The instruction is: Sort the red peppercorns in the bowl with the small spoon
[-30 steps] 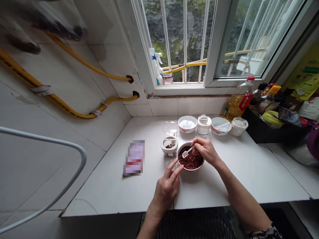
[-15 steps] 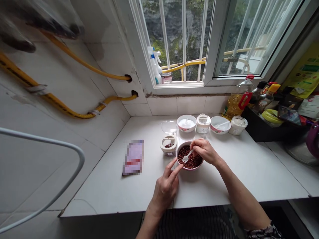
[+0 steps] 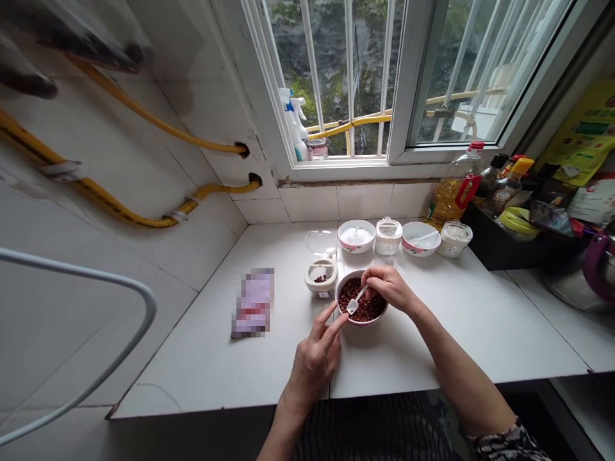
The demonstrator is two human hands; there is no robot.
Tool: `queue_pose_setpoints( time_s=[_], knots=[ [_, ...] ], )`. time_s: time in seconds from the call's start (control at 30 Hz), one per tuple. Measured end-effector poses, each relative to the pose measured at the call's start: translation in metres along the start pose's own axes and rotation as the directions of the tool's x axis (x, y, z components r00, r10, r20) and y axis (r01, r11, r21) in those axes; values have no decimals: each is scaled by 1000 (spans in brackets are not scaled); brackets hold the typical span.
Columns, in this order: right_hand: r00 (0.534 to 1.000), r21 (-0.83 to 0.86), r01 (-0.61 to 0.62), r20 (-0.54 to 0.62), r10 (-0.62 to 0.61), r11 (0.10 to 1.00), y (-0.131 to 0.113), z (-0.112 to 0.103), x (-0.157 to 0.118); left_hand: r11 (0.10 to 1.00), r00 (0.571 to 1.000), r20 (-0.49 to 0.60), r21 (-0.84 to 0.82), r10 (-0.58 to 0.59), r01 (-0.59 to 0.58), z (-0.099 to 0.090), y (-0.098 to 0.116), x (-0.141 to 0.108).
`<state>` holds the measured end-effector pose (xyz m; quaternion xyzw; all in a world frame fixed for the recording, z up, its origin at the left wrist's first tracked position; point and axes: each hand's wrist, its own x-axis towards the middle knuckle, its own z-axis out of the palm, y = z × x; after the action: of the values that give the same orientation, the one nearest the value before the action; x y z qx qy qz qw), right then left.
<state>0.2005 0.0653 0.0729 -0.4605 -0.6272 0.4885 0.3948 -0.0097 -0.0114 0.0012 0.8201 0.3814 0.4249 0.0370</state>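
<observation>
A white bowl with a pink lower rim [image 3: 364, 324] sits on the counter, filled with small dark-red dried grains [image 3: 368, 310] that look like peppercorns. My right hand [image 3: 388, 289] pinches the handle of a small white spoon [image 3: 353, 307]; its scoop rests over the grains at the bowl's left side. Two fingertips of my left hand [image 3: 317, 355] press on the near-left rim of the bowl, the other fingers curled underneath. Just left of the bowl stands a clear jar with a cream collar [image 3: 321, 279], its transparent lid [image 3: 321, 242] raised; a few dark-red grains show inside it.
Behind are a bowl of white powder [image 3: 356, 236], a lidded jar [image 3: 388, 236], a bowl with a white spoon [image 3: 421, 239] and another jar [image 3: 455, 239]. A blurred purple packet [image 3: 253, 304] lies left. An oil bottle [image 3: 449, 198] and a black box of bottles [image 3: 500, 250] stand right.
The whole view has shifted slightly, so everything appears a little further left. Both hands keep their places at the bowl, and the spoon stays over the grains.
</observation>
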Motion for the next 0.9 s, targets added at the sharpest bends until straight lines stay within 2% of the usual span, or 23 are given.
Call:
queue_pose_setpoints(
  time_s=[0.1, 0.2, 0.3, 0.43, 0.67, 0.9],
  knots=[
    [1000, 46, -25, -5, 25, 999, 0, -1, 1, 1000, 1000, 4, 0, 4, -4, 0, 0, 0],
    [1000, -11, 12, -1, -12, 1000, 0, -2, 1, 1000, 1000, -1, 4, 1, -1, 1, -2, 0],
    [997, -52, 52, 64, -49, 997, -1, -3, -1, 1000, 1000, -6, 15, -1, 1, 2, -2, 0],
    [994, -9, 9, 108, -8, 1000, -2, -5, -1, 1000, 1000, -8, 11, -6, 7, 3, -2, -1],
    [996, 32, 4, 94, -7, 999, 4, -6, 1, 999, 999, 0, -5, -34, 34, 2, -2, -1],
    [996, -124, 85, 14, -84, 989, 0, -9, 1, 999, 999, 3, -13, -34, 34, 0, 2, 1]
  ],
)
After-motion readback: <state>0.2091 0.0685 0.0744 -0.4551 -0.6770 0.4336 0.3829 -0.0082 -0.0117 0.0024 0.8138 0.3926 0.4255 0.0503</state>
